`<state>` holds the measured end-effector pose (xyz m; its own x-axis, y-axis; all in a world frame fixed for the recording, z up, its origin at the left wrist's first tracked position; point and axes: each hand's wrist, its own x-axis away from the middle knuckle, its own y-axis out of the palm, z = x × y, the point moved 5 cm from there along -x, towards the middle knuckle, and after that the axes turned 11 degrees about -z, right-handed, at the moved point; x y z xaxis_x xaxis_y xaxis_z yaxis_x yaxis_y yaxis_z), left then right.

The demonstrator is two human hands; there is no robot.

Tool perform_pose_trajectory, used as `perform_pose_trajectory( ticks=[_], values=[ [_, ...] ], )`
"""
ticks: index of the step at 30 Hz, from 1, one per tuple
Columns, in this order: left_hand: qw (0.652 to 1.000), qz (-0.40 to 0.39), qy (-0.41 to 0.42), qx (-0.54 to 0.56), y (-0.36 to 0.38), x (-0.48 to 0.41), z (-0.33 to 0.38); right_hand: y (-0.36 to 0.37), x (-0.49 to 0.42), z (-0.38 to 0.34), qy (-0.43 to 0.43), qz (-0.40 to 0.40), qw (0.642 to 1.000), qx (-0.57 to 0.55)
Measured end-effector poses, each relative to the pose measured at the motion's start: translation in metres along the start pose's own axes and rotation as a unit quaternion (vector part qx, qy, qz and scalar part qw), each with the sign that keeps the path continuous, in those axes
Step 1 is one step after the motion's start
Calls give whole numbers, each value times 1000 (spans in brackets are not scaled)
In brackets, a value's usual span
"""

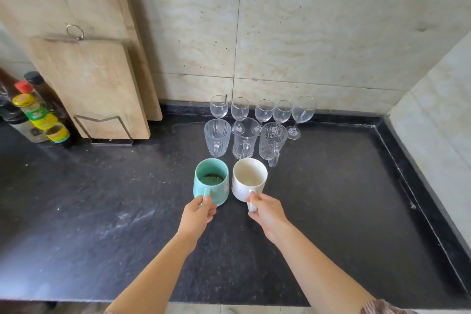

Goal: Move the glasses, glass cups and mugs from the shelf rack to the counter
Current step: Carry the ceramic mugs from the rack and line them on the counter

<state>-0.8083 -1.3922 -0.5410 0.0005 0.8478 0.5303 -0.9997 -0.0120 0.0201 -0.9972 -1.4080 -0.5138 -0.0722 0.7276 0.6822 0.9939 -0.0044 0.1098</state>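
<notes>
We see two bare hands low in the centre of the frame, each on a mug that sits on the dark table [331, 199]. Left hand [200, 213] has its grip closed around the handle of the teal mug [211, 181], thumb on top; something dark lies at the bottom of that mug. Right hand [266, 211] has its grip closed on the handle of the white mug [248, 178], fingers pinching it from both sides. The two mugs stand upright just beside each other, a thin gap between them; we cannot tell if either is lifted off the surface.

Above them, mid-frame, a row of three clear glass cups: a ribbed one [217, 137] on the left, a plain one [245, 138] in the middle, a patterned one [272, 144] on the right, handles facing us. Behind those, against the wall, a row of five wine glasses [263, 111], all upright; the rightmost wine glass [302, 115] shows its full stem and foot.

Upper left of the frame: two wooden cutting boards [86, 79] lean on the tiled wall in a metal stand [107, 132]. Far left edge: a cluster of sauce bottles [38, 115], one with a yellow and green label
</notes>
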Motion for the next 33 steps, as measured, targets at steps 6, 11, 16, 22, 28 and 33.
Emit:
perform_pose_trajectory(
  ticks=[6,11,16,22,28,33],
  values=[
    [1000,-14,-12,-3,2,0,-6,5,-5,10,14,-1,999,28],
    [1000,-3,-21,-21,4,-1,-7,1,-5,16,36,3,997,65],
    [999,23,-35,-30,5,0,-6,-3,-5,15,35,15,992,119],
    [989,74,-60,-111,-6,7,3,-4,10,-11,-76,120,927,347],
    [978,120,-59,-159,-49,61,4,46,45,-19,-216,77,865,447],
    [963,192,-29,-185,-117,146,-7,132,86,11,-250,-45,804,538]
  ],
)
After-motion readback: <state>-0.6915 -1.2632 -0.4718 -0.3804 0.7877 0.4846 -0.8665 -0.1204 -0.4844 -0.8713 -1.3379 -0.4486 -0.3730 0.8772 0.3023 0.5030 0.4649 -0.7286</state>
